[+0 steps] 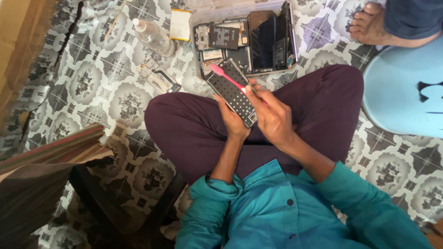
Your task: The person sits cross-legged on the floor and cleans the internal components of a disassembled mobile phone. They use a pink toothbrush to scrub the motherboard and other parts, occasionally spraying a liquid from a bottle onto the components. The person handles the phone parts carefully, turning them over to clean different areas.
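Floor (115,99): patterned grey floral covering; I sit cross-legged on it in dark purple trousers (194,124) and a teal shirt (277,207).

Blue stool (401,92): far right, with another person's bare foot (369,23) just beyond it.

Striped mat (50,147): folded, at my left, near the knee.

Tray (244,39): clear plastic, on the floor ahead of my knees, holding opened phones, a battery and dark screens, some leaning upright against its right wall.

Bottle (154,37): clear plastic, lying tilted left of the tray; a white packet (180,25) sits between them.

Phone frame (159,76): bare, flat on the floor below the bottle.

Phone part (233,92): dark panel dotted with pale specks, tilted, above my lap. My left hand (235,122) grips its lower end, fingers curled round the edge.

Brush (226,76): pink toothbrush, head resting on the panel's upper end. My right hand (272,115) is closed round its handle, thumb and fingertips pinching it.
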